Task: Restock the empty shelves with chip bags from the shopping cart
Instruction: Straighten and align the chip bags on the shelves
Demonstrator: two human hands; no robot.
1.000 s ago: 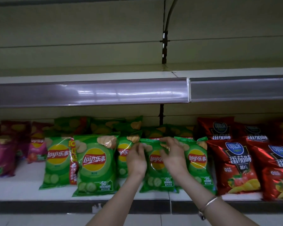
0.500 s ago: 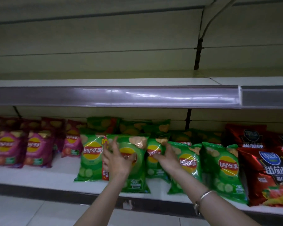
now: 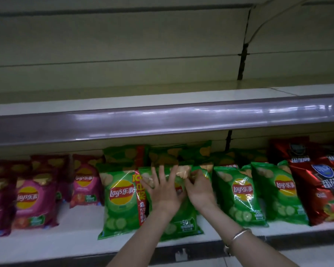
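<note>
A green Lay's chip bag point(image 3: 181, 225) stands upright at the front of the lower shelf point(image 3: 75, 226), in the middle of a row of green bags. My left hand point(image 3: 162, 191) lies flat on its front with fingers spread and straight. My right hand point(image 3: 201, 191) is at the bag's upper right, its fingers curled round the top edge. More green bags stand on either side, one on the left point(image 3: 121, 199) and two on the right point(image 3: 241, 193). The shopping cart is not in view.
Pink Lay's bags point(image 3: 35, 197) fill the shelf's left part, and red tomato chip bags point(image 3: 326, 189) stand at the right. Above the grey price rail point(image 3: 162, 120) the upper shelf point(image 3: 162, 101) holds nothing. A bracelet point(image 3: 239, 234) is on my right wrist.
Both hands left the bag further right and moved left to this green bag. The left hand now presses its front, and the right hand has closed on its top.
</note>
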